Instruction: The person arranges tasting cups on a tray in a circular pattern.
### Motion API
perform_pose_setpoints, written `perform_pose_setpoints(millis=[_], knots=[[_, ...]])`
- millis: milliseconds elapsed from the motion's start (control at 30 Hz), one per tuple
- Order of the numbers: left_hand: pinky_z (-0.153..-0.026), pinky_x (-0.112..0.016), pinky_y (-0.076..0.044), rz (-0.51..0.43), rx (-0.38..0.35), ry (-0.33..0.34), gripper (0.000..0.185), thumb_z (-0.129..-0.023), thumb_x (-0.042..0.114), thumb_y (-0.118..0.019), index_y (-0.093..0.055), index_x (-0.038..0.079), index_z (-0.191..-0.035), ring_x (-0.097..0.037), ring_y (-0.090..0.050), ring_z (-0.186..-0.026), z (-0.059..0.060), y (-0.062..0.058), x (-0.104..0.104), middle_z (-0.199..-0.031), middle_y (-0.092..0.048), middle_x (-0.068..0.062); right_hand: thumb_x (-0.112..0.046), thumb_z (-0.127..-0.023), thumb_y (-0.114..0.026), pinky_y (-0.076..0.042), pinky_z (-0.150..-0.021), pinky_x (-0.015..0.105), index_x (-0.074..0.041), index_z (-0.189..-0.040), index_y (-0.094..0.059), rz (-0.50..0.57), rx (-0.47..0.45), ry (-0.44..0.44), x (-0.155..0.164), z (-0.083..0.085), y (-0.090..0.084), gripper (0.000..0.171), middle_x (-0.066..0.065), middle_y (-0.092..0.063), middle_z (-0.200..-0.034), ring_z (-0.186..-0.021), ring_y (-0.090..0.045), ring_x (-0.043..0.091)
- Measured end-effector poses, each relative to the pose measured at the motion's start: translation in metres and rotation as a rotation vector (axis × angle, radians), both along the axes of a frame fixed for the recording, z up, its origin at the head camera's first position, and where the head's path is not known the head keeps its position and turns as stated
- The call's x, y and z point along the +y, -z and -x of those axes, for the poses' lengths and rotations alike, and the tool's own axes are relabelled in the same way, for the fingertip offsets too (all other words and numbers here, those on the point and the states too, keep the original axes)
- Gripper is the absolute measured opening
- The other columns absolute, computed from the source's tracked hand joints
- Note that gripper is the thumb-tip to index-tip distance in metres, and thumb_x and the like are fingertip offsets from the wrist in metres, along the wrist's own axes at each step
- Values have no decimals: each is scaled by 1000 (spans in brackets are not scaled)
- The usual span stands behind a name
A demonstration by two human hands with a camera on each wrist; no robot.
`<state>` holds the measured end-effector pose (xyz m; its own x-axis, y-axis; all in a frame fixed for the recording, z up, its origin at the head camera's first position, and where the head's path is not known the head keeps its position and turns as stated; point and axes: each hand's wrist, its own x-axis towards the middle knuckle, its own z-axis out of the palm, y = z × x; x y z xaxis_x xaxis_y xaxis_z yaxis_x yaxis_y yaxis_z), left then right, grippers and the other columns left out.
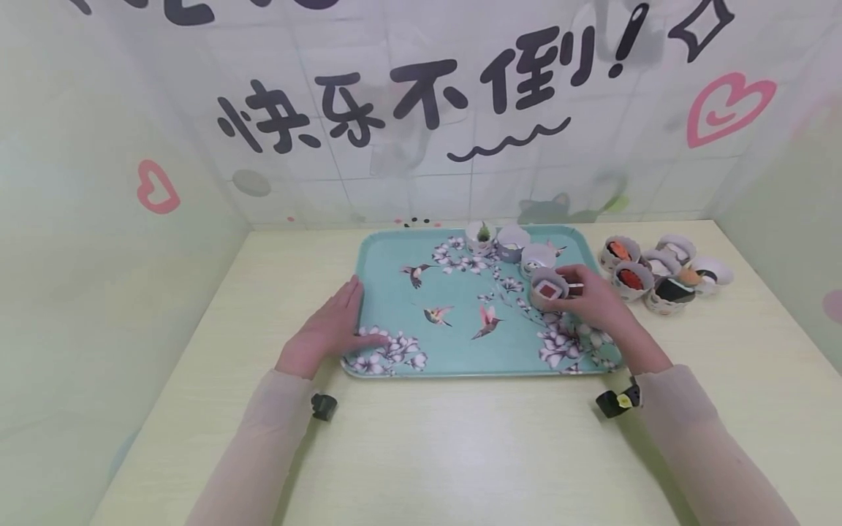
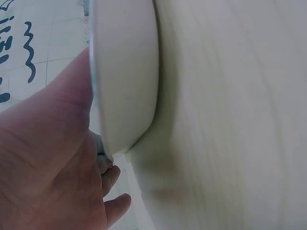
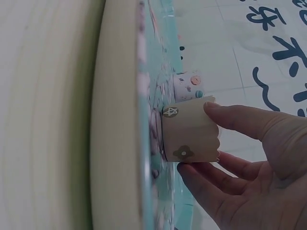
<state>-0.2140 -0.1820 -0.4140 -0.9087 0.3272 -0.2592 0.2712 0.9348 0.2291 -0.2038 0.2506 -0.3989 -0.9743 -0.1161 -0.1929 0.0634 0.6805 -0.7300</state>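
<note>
My right hand [image 1: 595,296] pinches a paper baking cup [image 3: 192,132] at its rim. The cup stands on the right part of a blue tray [image 1: 454,351] printed with birds and flowers. Inside it sits a small white square with a dark red centre [image 1: 548,291], like a sushi roll piece. By the right fingers shows a small white-and-dark bit that I cannot identify. My left hand [image 1: 332,325] rests at the tray's near left corner, thumb over the rim and fingers stretched along the outer side. Three other cups, such as the one with green on top [image 1: 482,235], run up to the far edge.
Right of the tray, several paper cups cluster on the pale table [image 1: 460,453]; one holds a red topping [image 1: 631,280], another a black-wrapped piece [image 1: 672,291]. A white wall [image 1: 408,168] with black lettering stands behind, and side panels flank the table.
</note>
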Motion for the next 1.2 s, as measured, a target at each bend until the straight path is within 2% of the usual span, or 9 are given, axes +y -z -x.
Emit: perform_pose_setpoints(millis=[433, 833, 933, 1033, 1133, 1200], knots=[[-127, -49, -16, -12, 7, 1, 121, -83, 66, -68, -5, -5, -158, -38, -5, -156, -1, -2, -1, -168, 1, -22, -25, -93, -71, -45, -109, 57, 1, -149, -36, 84, 16, 17, 10, -9, -4, 72, 26, -49, -144, -135, -47, 44], [-127, -50, -16, -15, 10, 5, 121, -83, 66, -68, -5, -6, -157, -39, -6, -156, -2, -2, 0, -167, 0, -22, -22, -97, -66, -52, -100, 54, 6, -147, -38, 50, 111, 25, 26, -16, -11, 64, 30, -50, -142, -130, -51, 47], [-127, -50, -16, -16, 13, 6, 121, -83, 65, -68, -5, -6, -157, -39, -6, -156, -2, -3, 1, -167, 0, -23, -23, -97, -65, -56, -97, 48, 7, -147, -37, 41, 133, 36, 32, -18, -13, 64, 32, -50, -141, -129, -52, 48], [-127, -50, -16, -15, 13, 5, 121, -83, 65, -68, -5, -6, -157, -39, -6, -156, -2, -3, 1, -167, 0, -23, -28, -97, -65, -57, -90, 29, 3, -150, -35, 43, 119, 71, 39, -21, -16, 68, 29, -49, -143, -131, -51, 46], [-127, -49, -16, -12, 12, 4, 121, -83, 65, -68, -5, -6, -157, -39, -6, -156, -3, -3, 1, -167, 0, -23, -34, -97, -65, -49, -80, 11, 1, -150, -35, 37, 112, 105, 47, -25, -18, 70, 28, -48, -145, -131, -50, 45], [-127, -49, -16, -12, 12, 3, 121, -83, 65, -68, -5, -6, -157, -39, -6, -155, -3, -3, 1, -167, 0, -23, -34, -97, -65, -43, -75, 4, 2, -149, -37, 31, 130, 118, 51, -28, -18, 69, 28, -49, -144, -127, -53, 42]])
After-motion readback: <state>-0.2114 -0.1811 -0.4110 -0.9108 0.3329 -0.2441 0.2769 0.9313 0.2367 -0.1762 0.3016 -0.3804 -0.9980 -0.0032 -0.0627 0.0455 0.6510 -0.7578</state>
